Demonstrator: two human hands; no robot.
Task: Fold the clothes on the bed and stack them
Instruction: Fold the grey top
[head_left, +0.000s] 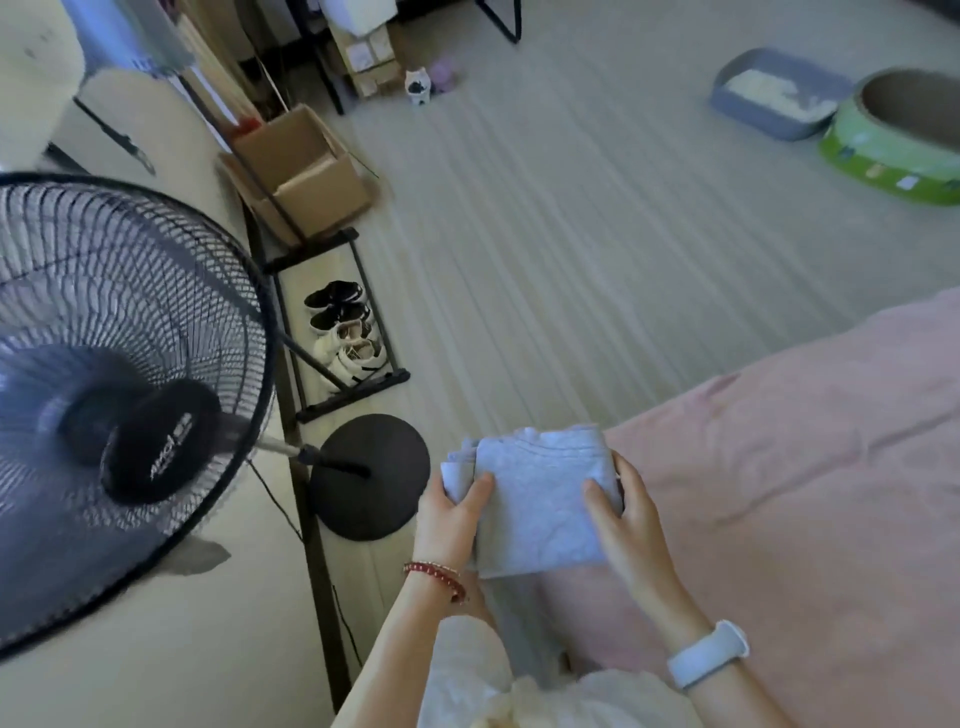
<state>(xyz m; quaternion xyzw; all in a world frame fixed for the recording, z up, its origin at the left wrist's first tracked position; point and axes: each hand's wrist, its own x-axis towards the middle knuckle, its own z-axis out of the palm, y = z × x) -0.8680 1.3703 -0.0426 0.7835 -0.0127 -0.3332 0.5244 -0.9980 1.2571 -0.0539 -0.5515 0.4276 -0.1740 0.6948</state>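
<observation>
Your left hand (457, 512) grips the left edge of a folded light grey fabric garment (540, 504), thumb curled over the top and the other fingers hidden beneath. Your right hand (621, 512) holds the right edge the same way, thumb on top. The garment sits between them at the near corner of the bed with the pink cover (779, 493) (whether it rests on the cover or hangs just above it, you cannot tell). A red bead bracelet (439, 577) circles your left wrist, a white wristband (709, 654) your right. To the left stands a black pedestal fan (119, 395), its round base (371, 475) on the pale floor (545, 234) beside the bed. Farther off are a black shoe rack (343, 332) and an open cardboard box (304, 174).
</observation>
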